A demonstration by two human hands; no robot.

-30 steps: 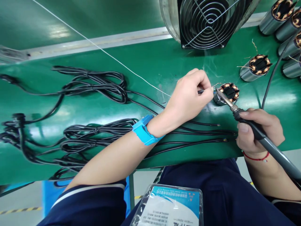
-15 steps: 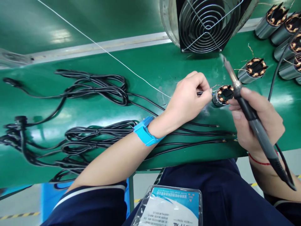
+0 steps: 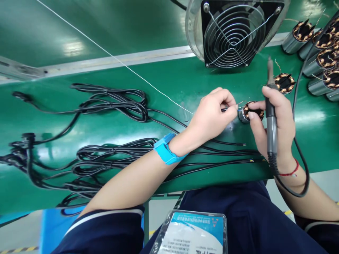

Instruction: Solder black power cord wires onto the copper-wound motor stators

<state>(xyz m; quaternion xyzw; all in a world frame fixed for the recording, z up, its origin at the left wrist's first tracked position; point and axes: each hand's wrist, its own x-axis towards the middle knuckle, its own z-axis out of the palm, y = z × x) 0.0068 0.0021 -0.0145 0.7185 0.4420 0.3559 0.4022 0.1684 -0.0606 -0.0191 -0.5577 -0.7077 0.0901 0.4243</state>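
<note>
My left hand (image 3: 213,114), with a blue band at its wrist, pinches the end of a black cable (image 3: 224,109) between thumb and forefinger. Just right of those fingertips stands a motor stator (image 3: 244,114), a metal cylinder with copper windings; thin wires span the gap. A soldering iron (image 3: 271,130) lies in the grip of my right hand (image 3: 283,123), its tip pointing up and away from the stator. Thumb and forefinger of that hand reach to the stator's rim and cover part of it.
Coiled black cables (image 3: 113,102) lie across the left of the green bench (image 3: 169,76). A fan with a wire guard (image 3: 233,44) stands at the back. Another stator (image 3: 285,83) and a group of several stators (image 3: 323,61) occupy the right. A thin white line (image 3: 113,56) crosses diagonally.
My right hand has moved left to the stator, its fingers now at the rim. The soldering iron has swung more upright. My left hand keeps its pinch on the cable.
</note>
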